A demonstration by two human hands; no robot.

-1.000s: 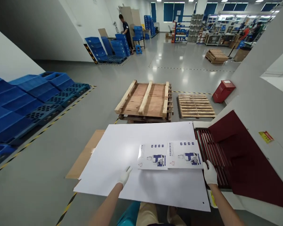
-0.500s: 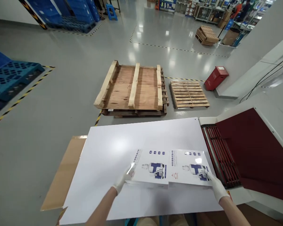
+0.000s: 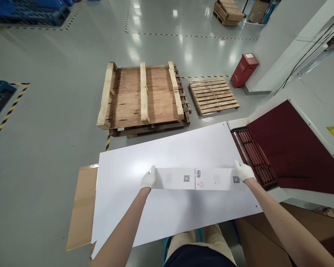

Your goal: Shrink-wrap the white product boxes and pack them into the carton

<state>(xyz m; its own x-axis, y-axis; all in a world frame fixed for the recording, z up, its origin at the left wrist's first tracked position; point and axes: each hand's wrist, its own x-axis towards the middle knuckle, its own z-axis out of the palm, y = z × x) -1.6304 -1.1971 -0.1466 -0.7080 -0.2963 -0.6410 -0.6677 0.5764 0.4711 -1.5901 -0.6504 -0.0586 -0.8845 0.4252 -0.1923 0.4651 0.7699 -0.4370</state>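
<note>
Two white printed boxes [image 3: 196, 178] stand side by side on their edges on a large white board [image 3: 167, 155], narrow faces with QR codes and a barcode turned up toward me. My left hand [image 3: 148, 179], in a white glove, presses the left end of the pair. My gloved right hand [image 3: 244, 171] presses the right end, so both boxes are clamped between my hands.
The white board rests on a brown cardboard sheet [image 3: 82, 207]. A machine with red rollers [image 3: 253, 155] and a dark red hood [image 3: 289, 148] adjoins the board's right edge. Wooden pallets [image 3: 141, 96] [image 3: 213, 96] and a red box [image 3: 244, 69] sit on the grey floor beyond.
The two boxes lay flat by the rollers, printed faces up. Both hands closed on their ends and tipped them upright onto their edges. My view tilted further down.
</note>
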